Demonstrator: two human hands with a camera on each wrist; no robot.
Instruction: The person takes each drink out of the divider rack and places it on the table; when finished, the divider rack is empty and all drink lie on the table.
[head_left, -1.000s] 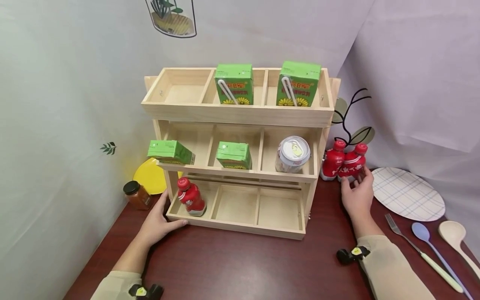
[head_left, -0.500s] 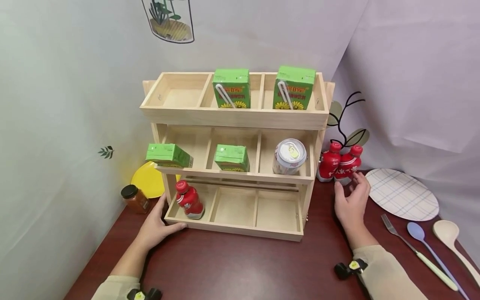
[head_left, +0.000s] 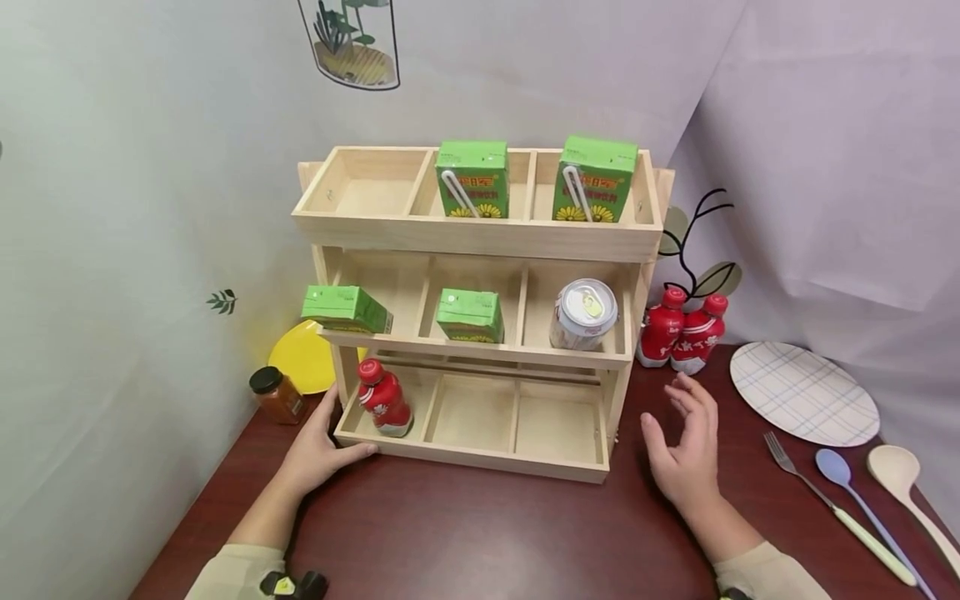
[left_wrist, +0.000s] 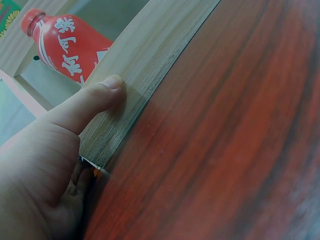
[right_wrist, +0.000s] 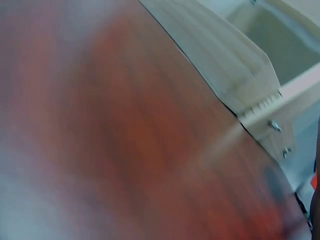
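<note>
A three-tier wooden shelf [head_left: 480, 242] stands on the table. My left hand [head_left: 313, 450] grips its bottom left corner, the thumb [left_wrist: 102, 95] on the front board and the other fingers round the side. Just above that thumb a red bottle [head_left: 386, 400] leans in the bottom left compartment. My right hand [head_left: 686, 450] holds nothing; its fingers are spread and slightly bent, to the right of the shelf. Beyond it two red bottles [head_left: 663, 329] stand side by side, apart from the fingers. In the right wrist view, only the shelf's lower corner [right_wrist: 250, 95] and blurred table show.
Green drink cartons [head_left: 472, 179] and a can [head_left: 583, 315] occupy the upper tiers. To the right lie a checked plate [head_left: 804, 392], a fork [head_left: 840, 508], a blue spoon [head_left: 834, 468] and a ladle [head_left: 894, 467]. A jar [head_left: 277, 396] and yellow plate [head_left: 306, 357] stand left.
My right hand has let go of the right-hand red bottle and drawn back toward me, away from the pair. The left hand stays on the shelf corner.
</note>
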